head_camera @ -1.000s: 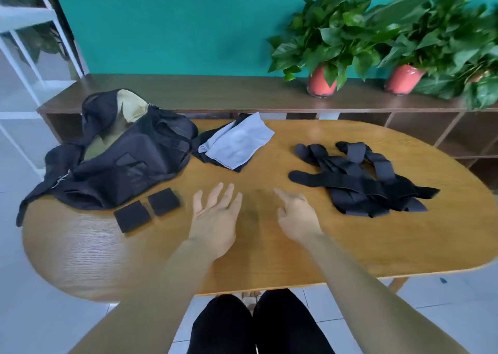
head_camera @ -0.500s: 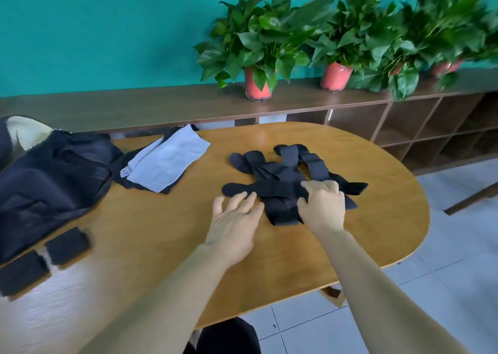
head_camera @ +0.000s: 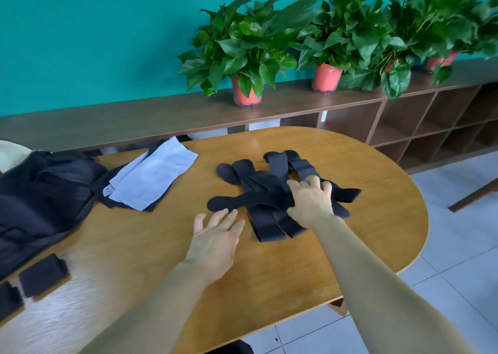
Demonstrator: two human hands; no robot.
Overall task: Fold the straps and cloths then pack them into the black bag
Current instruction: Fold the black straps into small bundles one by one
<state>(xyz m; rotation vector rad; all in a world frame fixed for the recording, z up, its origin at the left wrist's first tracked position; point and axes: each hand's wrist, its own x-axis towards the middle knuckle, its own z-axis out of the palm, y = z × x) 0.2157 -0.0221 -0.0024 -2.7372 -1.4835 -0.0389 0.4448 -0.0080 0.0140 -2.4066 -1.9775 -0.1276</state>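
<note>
A tangled pile of black straps [head_camera: 264,192] lies on the right half of the wooden table [head_camera: 296,267]. My right hand [head_camera: 312,203] lies on top of the pile, its fingers curled round a strap. My left hand [head_camera: 215,238] hovers flat, fingers spread, just left of the pile's near end, holding nothing. A light grey cloth [head_camera: 153,176] lies over a black cloth [head_camera: 118,203] to the left. The black bag [head_camera: 40,205] slumps at the table's left edge.
Two small black pads [head_camera: 40,274] lie near the front left edge. A long wooden shelf [head_camera: 151,116] behind the table carries potted plants [head_camera: 246,57]. Tiled floor and cubby shelving lie to the right.
My view has swung right toward the straps. My right hand has moved onto the strap pile and curled its fingers into it; my left hand has followed toward the pile.
</note>
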